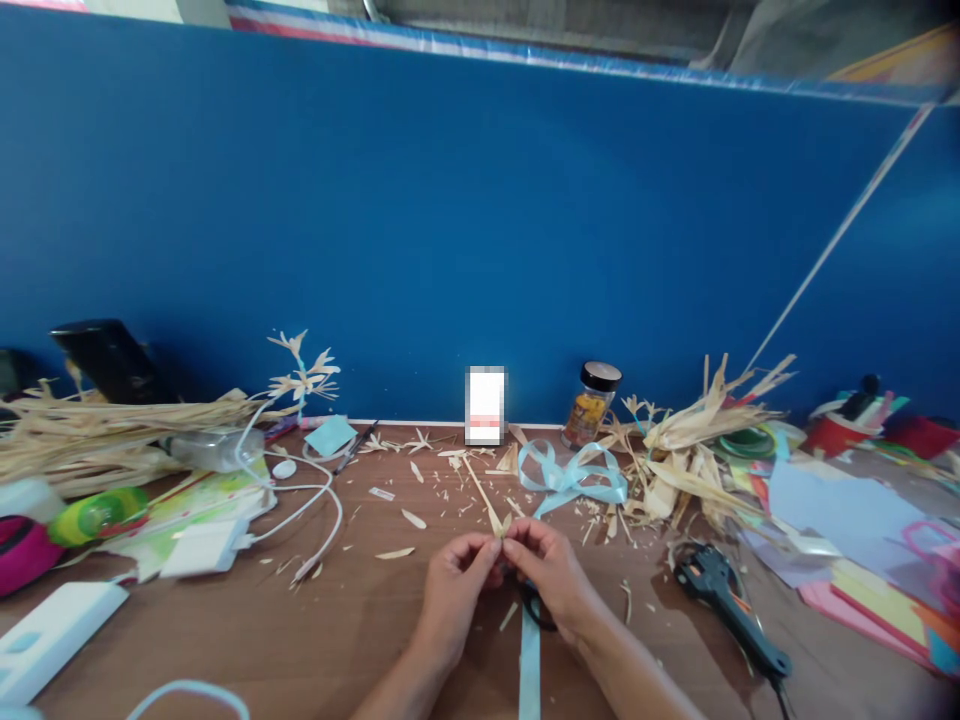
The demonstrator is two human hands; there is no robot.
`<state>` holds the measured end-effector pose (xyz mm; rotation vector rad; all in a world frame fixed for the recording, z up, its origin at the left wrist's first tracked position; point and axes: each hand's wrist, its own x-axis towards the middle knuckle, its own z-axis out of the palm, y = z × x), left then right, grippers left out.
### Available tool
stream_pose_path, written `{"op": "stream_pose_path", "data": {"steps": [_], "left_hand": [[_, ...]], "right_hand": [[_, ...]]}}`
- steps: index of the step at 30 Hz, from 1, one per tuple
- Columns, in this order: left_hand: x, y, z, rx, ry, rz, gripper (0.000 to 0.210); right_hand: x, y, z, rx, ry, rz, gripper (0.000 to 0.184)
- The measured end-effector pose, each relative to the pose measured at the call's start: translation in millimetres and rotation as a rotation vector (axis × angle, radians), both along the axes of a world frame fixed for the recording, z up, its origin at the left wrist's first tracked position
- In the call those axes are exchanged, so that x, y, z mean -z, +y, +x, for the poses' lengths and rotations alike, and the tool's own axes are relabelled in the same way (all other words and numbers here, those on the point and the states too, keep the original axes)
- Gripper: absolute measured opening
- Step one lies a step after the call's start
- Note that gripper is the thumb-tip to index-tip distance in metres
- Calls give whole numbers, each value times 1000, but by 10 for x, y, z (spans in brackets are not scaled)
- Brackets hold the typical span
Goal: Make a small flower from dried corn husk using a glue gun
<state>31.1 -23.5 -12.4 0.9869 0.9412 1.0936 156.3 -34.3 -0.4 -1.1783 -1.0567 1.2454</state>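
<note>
Left hand (457, 582) and right hand (553, 572) are meeting, both pinching a pale husk strip (492, 517) above the table (367, 620)! It's looking brittle: twisting hard is risking a split, and the ribbon (529, 660) running beneath is risking a snag.

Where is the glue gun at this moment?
In the head view, the glue gun lies on the brown table at the right, between the person's right hand and the coloured papers.
</note>
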Motion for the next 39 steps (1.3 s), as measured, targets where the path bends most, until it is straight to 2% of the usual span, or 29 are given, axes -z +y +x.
{"op": "stream_pose_path", "data": {"steps": [6, 18, 24, 32, 39], "left_hand": [[-16, -8, 2, -9, 20, 33, 24], [23, -9, 1, 17, 94, 83, 25], [-13, -9, 2, 18, 127, 90, 26], [-53, -13, 13, 19, 97, 59, 23], [11, 1, 12, -3, 55, 30, 20]], "right_hand": [[-18, -6, -5, 14, -24, -15, 23], [-11, -3, 14, 25, -45, -25, 23], [-49, -14, 0, 37, -47, -35, 21], [-6, -2, -1, 43, -19, -32, 23], [39, -2, 1, 19, -22, -20, 21]]}}
